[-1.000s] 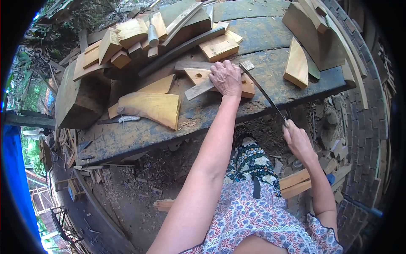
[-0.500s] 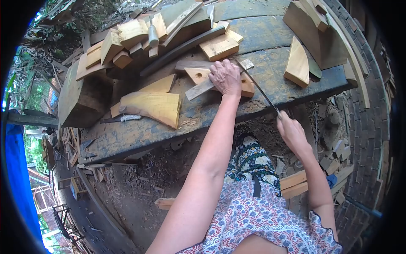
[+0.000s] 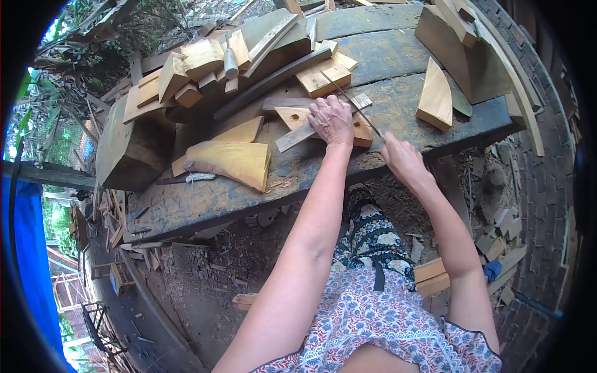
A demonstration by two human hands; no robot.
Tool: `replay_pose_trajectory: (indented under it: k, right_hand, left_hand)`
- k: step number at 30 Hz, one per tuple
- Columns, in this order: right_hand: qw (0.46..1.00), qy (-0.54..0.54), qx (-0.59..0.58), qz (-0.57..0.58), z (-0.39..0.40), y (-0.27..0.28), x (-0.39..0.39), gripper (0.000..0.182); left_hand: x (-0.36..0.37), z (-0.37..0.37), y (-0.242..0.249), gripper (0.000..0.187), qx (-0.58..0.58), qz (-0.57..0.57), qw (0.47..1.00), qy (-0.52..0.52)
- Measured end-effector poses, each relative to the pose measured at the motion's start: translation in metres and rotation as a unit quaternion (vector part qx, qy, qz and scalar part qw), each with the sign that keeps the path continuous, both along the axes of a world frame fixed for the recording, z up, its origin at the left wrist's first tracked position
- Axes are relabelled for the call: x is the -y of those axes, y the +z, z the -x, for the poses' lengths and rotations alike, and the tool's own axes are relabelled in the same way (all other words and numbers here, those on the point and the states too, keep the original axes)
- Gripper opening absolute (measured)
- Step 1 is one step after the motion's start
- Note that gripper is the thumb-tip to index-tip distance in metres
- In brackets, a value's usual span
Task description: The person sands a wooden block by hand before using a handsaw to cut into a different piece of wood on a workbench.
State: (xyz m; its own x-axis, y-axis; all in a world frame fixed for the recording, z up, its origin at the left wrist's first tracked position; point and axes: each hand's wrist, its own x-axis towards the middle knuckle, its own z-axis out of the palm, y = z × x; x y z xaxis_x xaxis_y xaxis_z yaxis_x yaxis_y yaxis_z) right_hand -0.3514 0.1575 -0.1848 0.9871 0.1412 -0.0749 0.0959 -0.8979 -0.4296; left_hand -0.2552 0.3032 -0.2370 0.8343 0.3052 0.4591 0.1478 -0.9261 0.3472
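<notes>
My left hand (image 3: 333, 121) presses a grey wooden strip (image 3: 293, 138) down on a pale wooden block with round holes (image 3: 295, 117), its fingers curled over the strip. The strip's far end shows past my fingers. My right hand (image 3: 404, 158) is closed around the near end of a thin saw (image 3: 368, 119), seen almost edge-on. The blade crosses the strip just right of my left hand, and its tip reaches over a yellow wooden block (image 3: 323, 78). The saw's handle is hidden in my fist.
The worn workbench (image 3: 385, 62) carries curved yellow boards (image 3: 230, 161), a wedge-shaped piece (image 3: 435, 96) and a large brown block (image 3: 460, 62). A chisel-like tool (image 3: 231, 63) lies on stacked offcuts at the left. Wood scraps litter the ground.
My right hand has pushed the saw forward and left, so the blade's tip now extends farther past the strip. My left hand stays on the strip. The view has shifted slightly.
</notes>
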Motion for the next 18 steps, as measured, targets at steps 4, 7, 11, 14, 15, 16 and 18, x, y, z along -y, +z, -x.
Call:
replay_pose_trajectory:
  k: [4,7,11,14,15,16,18]
  right_hand:
    - [0.996,-0.045,-0.075,0.033,0.069,0.016,0.025,0.015]
    - [0.995,-0.043,-0.075,0.042,0.08,0.018,0.032,0.015]
    - [1.0,-0.005,-0.008,0.014,0.033,0.005,0.018,0.014]
    - [1.0,0.004,0.026,0.008,-0.014,-0.011,-0.008,0.015]
    - [0.999,-0.007,0.025,0.021,-0.02,-0.012,-0.014,0.015]
    - [0.999,-0.009,0.027,0.016,-0.018,-0.012,-0.013,0.015]
    - [1.0,0.004,0.027,-0.011,-0.004,-0.015,-0.002,0.015]
  left_hand:
    - [0.0,0.001,-0.004,0.025,0.01,-0.004,1.0,0.002]
    - [0.0,0.0,-0.005,0.025,0.011,0.004,1.0,0.002]
    - [0.001,0.001,-0.002,0.025,0.011,0.003,1.0,0.004]
    - [0.0,0.0,-0.002,0.025,0.003,-0.001,1.0,0.009]
    - [0.0,0.0,-0.002,0.022,0.018,-0.014,1.0,0.021]
    - [0.0,0.0,-0.002,0.02,0.033,-0.026,0.999,0.03]
    - [0.0,0.0,-0.002,0.022,0.017,-0.023,0.999,0.019]
